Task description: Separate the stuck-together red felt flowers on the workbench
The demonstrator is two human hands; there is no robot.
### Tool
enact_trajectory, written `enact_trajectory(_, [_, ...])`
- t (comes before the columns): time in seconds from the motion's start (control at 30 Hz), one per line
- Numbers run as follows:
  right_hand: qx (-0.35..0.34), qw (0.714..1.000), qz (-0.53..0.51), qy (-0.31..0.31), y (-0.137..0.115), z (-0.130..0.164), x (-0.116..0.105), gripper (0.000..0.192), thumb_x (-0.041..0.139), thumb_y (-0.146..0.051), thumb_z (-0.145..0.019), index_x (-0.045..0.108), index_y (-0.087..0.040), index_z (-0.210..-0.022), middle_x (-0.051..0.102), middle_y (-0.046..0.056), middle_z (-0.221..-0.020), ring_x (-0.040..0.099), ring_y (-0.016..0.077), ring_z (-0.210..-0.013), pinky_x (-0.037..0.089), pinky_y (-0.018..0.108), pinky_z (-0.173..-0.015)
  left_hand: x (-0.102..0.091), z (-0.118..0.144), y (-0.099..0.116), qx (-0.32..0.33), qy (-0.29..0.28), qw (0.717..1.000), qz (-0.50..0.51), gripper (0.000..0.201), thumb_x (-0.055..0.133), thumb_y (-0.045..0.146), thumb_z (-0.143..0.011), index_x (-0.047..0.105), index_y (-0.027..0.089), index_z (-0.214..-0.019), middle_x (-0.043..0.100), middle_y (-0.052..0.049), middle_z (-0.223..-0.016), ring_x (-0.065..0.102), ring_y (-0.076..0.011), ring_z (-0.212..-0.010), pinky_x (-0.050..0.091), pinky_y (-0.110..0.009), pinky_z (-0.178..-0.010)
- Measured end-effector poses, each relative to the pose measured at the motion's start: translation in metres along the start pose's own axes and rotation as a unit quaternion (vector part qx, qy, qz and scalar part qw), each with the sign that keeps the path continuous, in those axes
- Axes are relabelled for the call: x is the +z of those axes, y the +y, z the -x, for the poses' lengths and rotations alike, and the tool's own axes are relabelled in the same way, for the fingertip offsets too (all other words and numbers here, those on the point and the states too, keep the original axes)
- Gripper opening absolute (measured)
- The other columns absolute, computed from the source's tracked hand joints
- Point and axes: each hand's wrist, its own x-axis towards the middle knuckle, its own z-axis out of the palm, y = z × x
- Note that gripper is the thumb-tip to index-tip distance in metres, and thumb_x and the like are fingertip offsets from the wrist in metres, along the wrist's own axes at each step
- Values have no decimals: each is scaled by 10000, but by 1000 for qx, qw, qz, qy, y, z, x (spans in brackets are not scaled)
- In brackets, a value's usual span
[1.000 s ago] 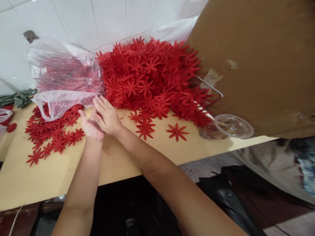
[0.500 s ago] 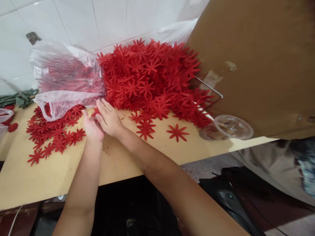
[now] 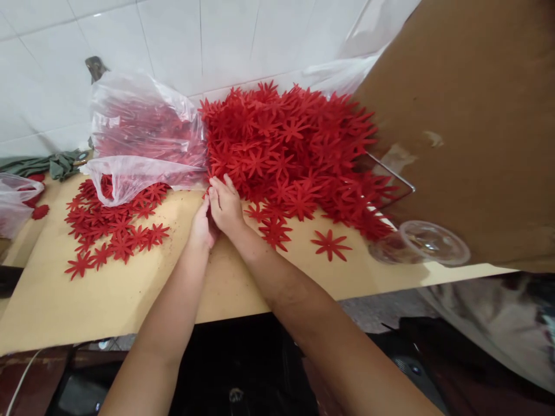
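Observation:
Palm to palm, my left hand [image 3: 203, 224] and my right hand [image 3: 226, 207] are pressed together above the table, fingers pointing away from me. A scrap of red shows at their fingertips; it looks like a red fabric flower piece, mostly hidden between the palms. Just beyond and to the right of my hands rises a big pile of red star-shaped flower pieces [image 3: 286, 144]. On the left a looser spread of darker red flower pieces [image 3: 124, 245] lies on the table. A single flower piece [image 3: 330, 245] lies apart on the right.
A clear plastic bag [image 3: 147, 127] of red pieces leans by the tiled wall [image 3: 173, 40]. At the right stand a large cardboard box [image 3: 472, 115], a bent metal wire [image 3: 392, 170] and a clear plastic tub [image 3: 433, 242]. Green cloth-like pieces [image 3: 65, 166] lie far left on the tan tabletop [image 3: 234, 289].
My palms have closed together over the red piece that showed between them before. The hands have shifted slightly right, toward the big pile, and the camera view has turned a little left.

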Motion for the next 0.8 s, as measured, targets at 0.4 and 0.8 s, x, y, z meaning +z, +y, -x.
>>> enact_trajectory(0.4, [-47, 999, 15, 2, -22, 12, -88, 378, 366, -397, -862, 624, -151, -988, 658, 105, -988, 589, 175, -953, 455, 355, -882, -16, -2, 10, -12, -20, 998, -50, 214, 483, 312, -804, 600, 148, -875, 663, -37, -770, 603, -120, -700, 487, -298, -776])
enact_trajectory(0.8, [139, 886, 437, -66, 25, 63, -287, 275, 442, -290, -779, 684, -163, -809, 685, 98, -804, 596, 210, -756, 413, 324, -707, -11, -2, 15, -30, -61, 996, -50, 317, 430, 433, -816, 568, 150, -858, 662, -46, -744, 636, -144, -670, 533, -295, -645])
